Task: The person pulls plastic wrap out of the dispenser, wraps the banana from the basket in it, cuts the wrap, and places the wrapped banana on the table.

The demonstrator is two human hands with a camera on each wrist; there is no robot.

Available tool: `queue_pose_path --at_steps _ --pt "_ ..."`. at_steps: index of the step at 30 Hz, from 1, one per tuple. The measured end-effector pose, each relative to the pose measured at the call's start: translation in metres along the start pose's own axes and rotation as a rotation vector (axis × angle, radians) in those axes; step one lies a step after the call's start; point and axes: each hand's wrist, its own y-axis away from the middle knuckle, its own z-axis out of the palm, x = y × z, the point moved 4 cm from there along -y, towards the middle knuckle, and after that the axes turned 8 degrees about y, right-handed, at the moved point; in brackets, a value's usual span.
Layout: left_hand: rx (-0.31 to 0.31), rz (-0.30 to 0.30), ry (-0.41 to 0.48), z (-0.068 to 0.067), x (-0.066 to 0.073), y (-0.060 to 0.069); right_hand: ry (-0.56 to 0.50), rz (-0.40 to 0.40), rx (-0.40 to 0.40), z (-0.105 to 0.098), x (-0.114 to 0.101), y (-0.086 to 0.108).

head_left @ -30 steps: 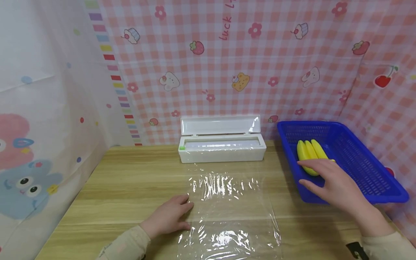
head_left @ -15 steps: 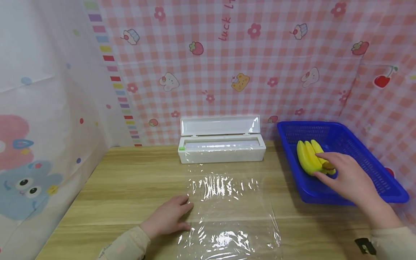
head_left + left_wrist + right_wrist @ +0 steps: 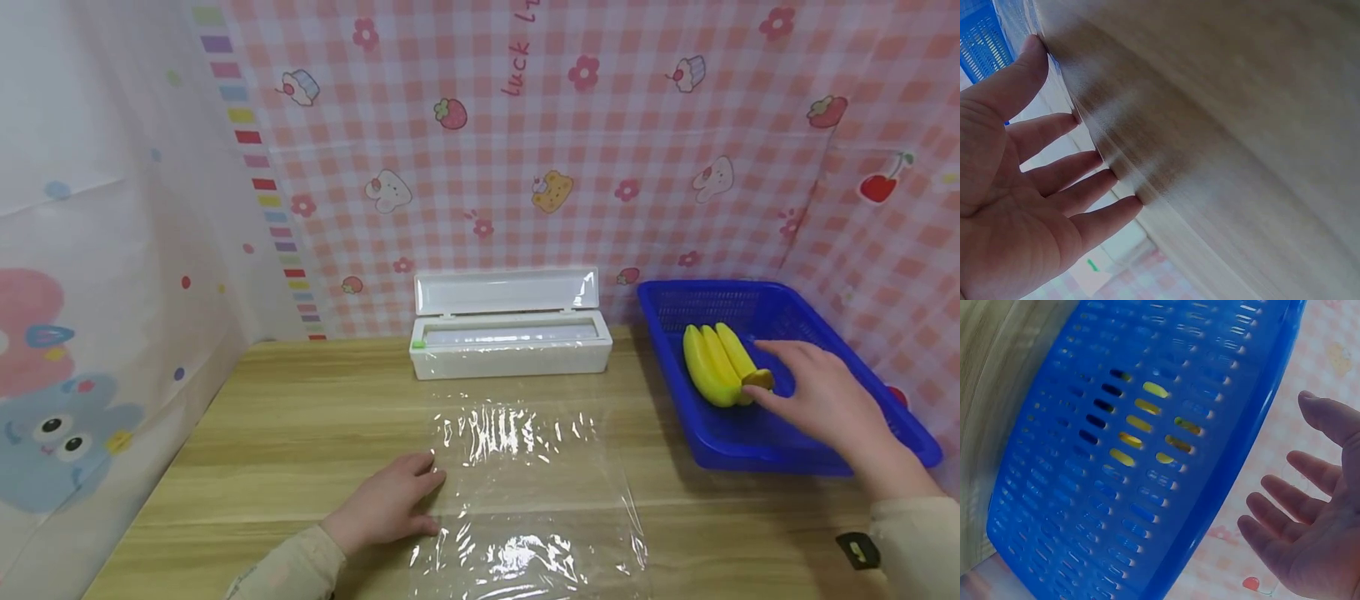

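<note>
A bunch of yellow bananas (image 3: 712, 367) lies in the left part of a blue plastic basket (image 3: 738, 457), its brown stem end facing right. Over the basket, my right hand (image 3: 828, 400) reaches beside that stem with fingers spread; in the right wrist view the hand (image 3: 1316, 519) holds nothing. A sheet of clear plastic wrap (image 3: 525, 500) stretches across the wooden table from a white dispenser (image 3: 512, 360) with its lid raised. My left hand (image 3: 393, 500) rests at the sheet's left edge, and the left wrist view shows its fingertips (image 3: 1138, 203) touching the surface.
Pink checked cloth (image 3: 480, 150) hangs behind the table (image 3: 300, 417) and on the right, close to the basket. White printed cloth (image 3: 97, 167) covers the left side. A small black piece (image 3: 857, 550) lies by the right sleeve.
My right hand has moved right across the basket, from above the bananas to beside their stem end, uncovering more of them. The left hand stays at the wrap's edge.
</note>
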Motion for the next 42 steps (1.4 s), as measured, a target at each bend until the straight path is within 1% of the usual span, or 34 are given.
queue_pose_path --at_steps 5,10,15,18,25,30,32,37,42 --pt "-0.001 -0.005 0.001 0.0 0.0 0.001 0.023 0.018 -0.072 0.004 0.005 -0.007" --pt "0.0 -0.005 0.0 0.001 0.0 0.001 0.052 0.034 -0.166 0.006 0.007 -0.015" --pt "0.0 -0.013 0.006 0.001 -0.001 0.001 0.059 0.074 -0.279 0.009 0.012 -0.023" --pt "0.003 -0.009 0.003 0.001 0.0 0.001 0.056 0.085 -0.32 0.013 0.016 -0.026" --pt "0.0 -0.01 0.008 0.001 0.0 0.001 0.039 0.067 -0.347 0.021 0.016 -0.03" --pt "0.0 -0.009 0.012 0.0 0.0 0.0 0.033 0.071 -0.382 0.023 0.016 -0.031" --pt "0.0 -0.008 0.014 0.0 0.0 0.0 0.031 0.061 -0.391 0.026 0.017 -0.032" --pt "0.004 0.001 0.01 0.0 0.0 0.0 0.03 0.001 -0.403 0.032 0.019 -0.034" --pt "0.011 0.014 0.001 0.0 -0.001 -0.001 0.06 -0.052 -0.397 0.037 0.021 -0.033"
